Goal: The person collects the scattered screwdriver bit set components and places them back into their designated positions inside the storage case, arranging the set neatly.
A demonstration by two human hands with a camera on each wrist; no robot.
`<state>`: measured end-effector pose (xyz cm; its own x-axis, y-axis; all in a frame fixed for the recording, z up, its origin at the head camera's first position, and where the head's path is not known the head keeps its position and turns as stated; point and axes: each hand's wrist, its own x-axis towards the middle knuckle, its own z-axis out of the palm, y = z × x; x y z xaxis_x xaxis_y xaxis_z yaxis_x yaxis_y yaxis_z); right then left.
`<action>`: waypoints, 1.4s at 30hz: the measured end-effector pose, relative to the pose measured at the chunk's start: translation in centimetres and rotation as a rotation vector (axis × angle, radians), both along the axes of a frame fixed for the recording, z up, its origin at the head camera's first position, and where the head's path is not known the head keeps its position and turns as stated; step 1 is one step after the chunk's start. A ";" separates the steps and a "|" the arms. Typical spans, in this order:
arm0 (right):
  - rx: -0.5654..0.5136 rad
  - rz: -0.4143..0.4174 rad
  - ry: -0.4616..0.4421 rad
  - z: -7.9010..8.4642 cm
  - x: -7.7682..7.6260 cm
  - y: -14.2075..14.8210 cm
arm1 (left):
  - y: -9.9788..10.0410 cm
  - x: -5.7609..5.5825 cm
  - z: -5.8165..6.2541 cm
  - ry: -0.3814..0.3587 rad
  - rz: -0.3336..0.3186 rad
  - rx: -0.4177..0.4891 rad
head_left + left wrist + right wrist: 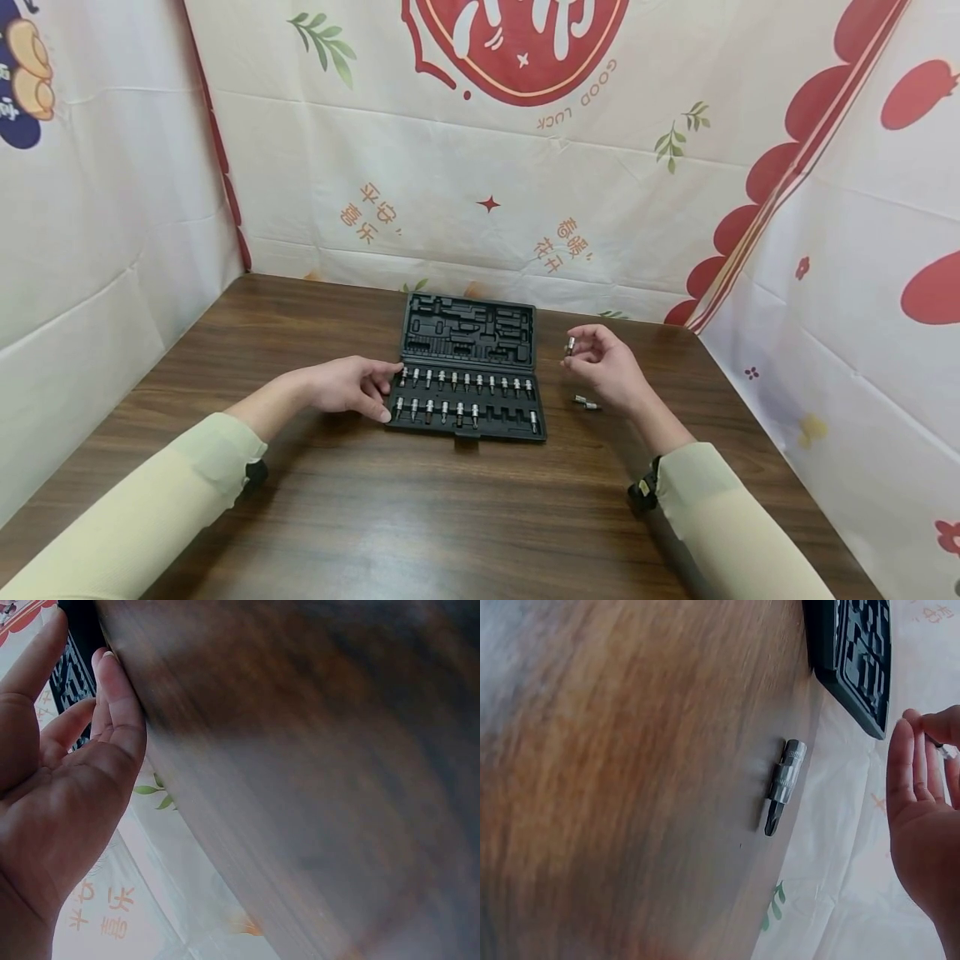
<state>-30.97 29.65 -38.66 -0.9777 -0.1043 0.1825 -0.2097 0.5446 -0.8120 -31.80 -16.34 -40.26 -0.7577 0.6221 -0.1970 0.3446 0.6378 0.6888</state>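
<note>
A black socket-bit case (pixel 467 433) lies unfolded on the table, its lower half holding two rows of silver bit sockets (pixel 453 382). My left hand (pixel 341 386) rests at the case's left side, thumb on the front corner and index finger near the hinge. To the right of the case, my right hand (pixel 611 371) pinches a small silver bit socket (pixel 570 345) between thumb and fingertips, raised above the table. Below that hand, loose bit sockets (pixel 784 780) lie side by side on the wood, one with a dark cross-shaped tip. Several slots in the front row are bare.
The lid (pixel 468 329) lies back toward the rear wall, showing moulded recesses. Printed cloth (pixel 450 150) hangs behind the brown wooden table (pixel 360 500) and along both sides. Dark bands with devices (pixel 643 492) sit on both wrists.
</note>
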 end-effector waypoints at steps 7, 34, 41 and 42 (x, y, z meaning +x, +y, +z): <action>0.006 0.012 0.069 0.2 0.2 -0.3 | 0.0 0.2 0.2 -0.002 -0.002 0.001; 0.048 0.160 0.073 0.6 1.6 -3.9 | -0.1 0.2 0.2 0.000 -0.021 0.022; 0.051 0.185 0.012 0.1 2.1 -5.2 | -0.1 0.1 0.1 -0.002 -0.017 0.027; 0.058 0.193 -0.001 -0.1 2.1 -5.4 | -0.1 0.1 0.1 0.003 -0.020 0.023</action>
<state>-28.82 24.22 -38.73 -0.9387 -0.3000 0.1698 -0.3138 0.5403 -0.7808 -31.68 -16.44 -40.14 -0.7458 0.6413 -0.1804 0.3586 0.6146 0.7026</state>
